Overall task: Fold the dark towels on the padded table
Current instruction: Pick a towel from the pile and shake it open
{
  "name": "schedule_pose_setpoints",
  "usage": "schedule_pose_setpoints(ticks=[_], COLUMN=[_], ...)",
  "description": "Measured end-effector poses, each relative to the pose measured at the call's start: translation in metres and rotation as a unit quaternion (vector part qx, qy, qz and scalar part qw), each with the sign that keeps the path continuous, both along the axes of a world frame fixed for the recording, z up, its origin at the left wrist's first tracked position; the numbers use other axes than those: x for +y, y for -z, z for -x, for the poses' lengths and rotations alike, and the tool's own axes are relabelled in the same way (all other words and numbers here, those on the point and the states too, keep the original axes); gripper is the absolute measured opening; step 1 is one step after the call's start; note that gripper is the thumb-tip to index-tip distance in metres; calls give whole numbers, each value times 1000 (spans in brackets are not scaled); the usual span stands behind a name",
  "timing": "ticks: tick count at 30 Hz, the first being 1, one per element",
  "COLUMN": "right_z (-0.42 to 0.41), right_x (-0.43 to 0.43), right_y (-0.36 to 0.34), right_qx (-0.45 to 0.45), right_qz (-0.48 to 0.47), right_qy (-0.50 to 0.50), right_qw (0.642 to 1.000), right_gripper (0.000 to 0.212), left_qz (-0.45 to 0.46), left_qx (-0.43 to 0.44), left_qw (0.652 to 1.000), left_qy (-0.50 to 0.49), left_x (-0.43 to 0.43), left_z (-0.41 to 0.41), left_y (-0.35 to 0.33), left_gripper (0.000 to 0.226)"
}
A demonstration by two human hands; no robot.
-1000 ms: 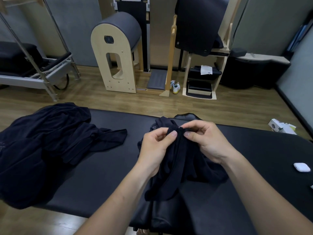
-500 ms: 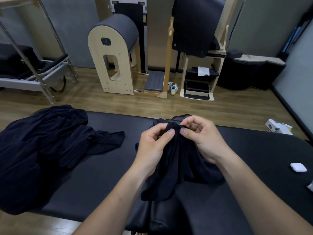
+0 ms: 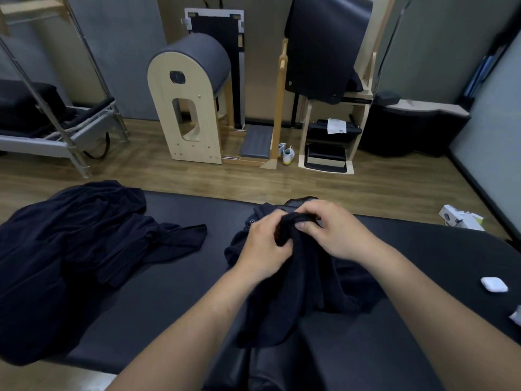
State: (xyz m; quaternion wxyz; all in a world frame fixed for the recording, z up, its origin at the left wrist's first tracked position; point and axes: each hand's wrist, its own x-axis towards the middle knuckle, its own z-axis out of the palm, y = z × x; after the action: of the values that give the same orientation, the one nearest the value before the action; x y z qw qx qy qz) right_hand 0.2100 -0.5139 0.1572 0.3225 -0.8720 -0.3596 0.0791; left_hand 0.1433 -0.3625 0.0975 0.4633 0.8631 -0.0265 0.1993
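A dark towel (image 3: 304,283) hangs bunched over the middle of the black padded table (image 3: 174,294). My left hand (image 3: 265,246) and my right hand (image 3: 335,230) both grip its top edge, close together, fingers curled into the cloth. The towel drapes down from my hands toward the near edge. A heap of more dark towels (image 3: 67,249) lies crumpled on the table's left end, apart from both hands.
A white earbud case (image 3: 494,284) lies on the table at the right, with a pale scrap (image 3: 516,316) near it. Beyond the table is wooden floor with a wooden ladder barrel (image 3: 194,103), a wooden chair stand (image 3: 329,136), white shoes (image 3: 287,155) and a white box (image 3: 459,220).
My hands have drawn closer together on the towel's top edge, the left hand's fingers curling further into the cloth. The camera view shifted slightly.
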Motion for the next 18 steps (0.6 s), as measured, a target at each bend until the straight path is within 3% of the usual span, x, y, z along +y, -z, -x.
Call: schedule_pose_setpoints(ticks=[5,10,12,14,16,18], right_z=[-3,-25,-26,-23,-20,-20], right_x=[-13,-34,-35,-28,-21,-19], right_y=[-24,-39,-47,-57,-67,-76], right_qx=[-3,-7,-11,-14,-32,-55], right_qz=[-116,-175,-211,-229,-232,-232], right_qy=[4,65,68,47,25,24], right_qw=[993,982,975,972,972,971], right_gripper=[25,23,11,3,5,11], left_qz=[26,208,161,86,22,-30], left_qx=[22,-72,-100,-41,-1,-5], left_qw=[999,975,982,992,995,998], left_qy=[-1,-14,24,83,102,63], left_x=[10,40,44,31,13,5], left_z=[-16,-24,-23,-23,-23,-24], left_y=[-9,-107,-125,-115,-88,-63], left_gripper=[10,19,13,19,26,13])
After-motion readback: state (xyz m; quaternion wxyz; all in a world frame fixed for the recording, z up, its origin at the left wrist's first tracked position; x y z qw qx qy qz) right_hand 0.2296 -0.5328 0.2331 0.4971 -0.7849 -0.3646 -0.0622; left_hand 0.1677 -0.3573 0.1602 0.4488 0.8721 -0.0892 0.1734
